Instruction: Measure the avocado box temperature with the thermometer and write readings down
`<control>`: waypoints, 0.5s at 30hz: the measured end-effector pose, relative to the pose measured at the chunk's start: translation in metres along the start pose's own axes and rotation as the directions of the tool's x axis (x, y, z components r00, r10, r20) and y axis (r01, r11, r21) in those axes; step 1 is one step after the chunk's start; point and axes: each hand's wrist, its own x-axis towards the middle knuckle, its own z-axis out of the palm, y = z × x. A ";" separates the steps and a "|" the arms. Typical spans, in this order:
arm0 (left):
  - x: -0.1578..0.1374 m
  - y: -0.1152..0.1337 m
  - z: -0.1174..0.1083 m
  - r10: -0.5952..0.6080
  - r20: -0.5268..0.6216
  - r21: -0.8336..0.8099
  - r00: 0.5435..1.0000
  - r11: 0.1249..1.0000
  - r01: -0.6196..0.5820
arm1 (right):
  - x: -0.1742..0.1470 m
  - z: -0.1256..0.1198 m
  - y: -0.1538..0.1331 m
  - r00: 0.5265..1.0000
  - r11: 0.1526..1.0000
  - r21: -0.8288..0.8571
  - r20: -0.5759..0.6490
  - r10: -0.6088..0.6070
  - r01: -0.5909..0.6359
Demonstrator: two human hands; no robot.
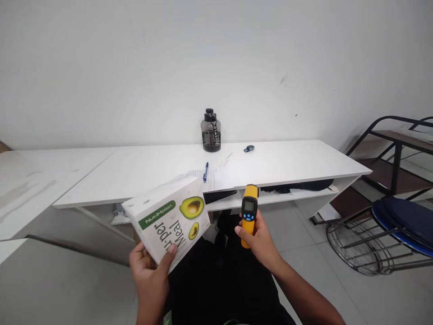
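My left hand (151,271) grips a white meal box (158,241) by its lower edge, thumb across the printed face. Avocado pictures and a green label show on the box, which is tilted in front of the table's near edge. In my right hand (259,239) is a yellow and black infrared thermometer (249,212), held upright by its handle with its small grey screen and blue buttons facing me. The two things are apart. Behind the box, a blue pen (205,172) lies on a printed sheet of paper (214,180).
A dark water jug (211,131) stands against the wall on the white table (162,162), with a small dark object (249,148) to its right. Dark items lie on the shelf (294,193) below. A blue stool (402,225) and a metal-framed rack (399,149) are at the right.
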 end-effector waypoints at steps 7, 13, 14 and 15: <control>0.064 0.008 0.007 0.202 -0.197 -0.015 0.959 0.978 -0.209 | 0.044 -0.017 0.011 0.980 0.982 -0.077 -0.087 -0.177 0.171; 0.168 0.014 0.088 0.293 -0.075 0.013 0.953 0.956 -0.293 | 0.146 -0.030 0.001 0.920 0.748 -0.650 -0.202 -0.335 0.130; 0.180 0.015 0.105 0.298 -0.038 0.035 0.954 0.954 -0.296 | 0.163 -0.028 0.000 0.923 0.663 -0.743 -0.187 -0.338 0.092; 0.191 0.016 0.122 0.283 -0.004 0.065 0.959 0.957 -0.282 | 0.178 -0.026 -0.001 0.925 0.572 -0.819 -0.176 -0.336 0.051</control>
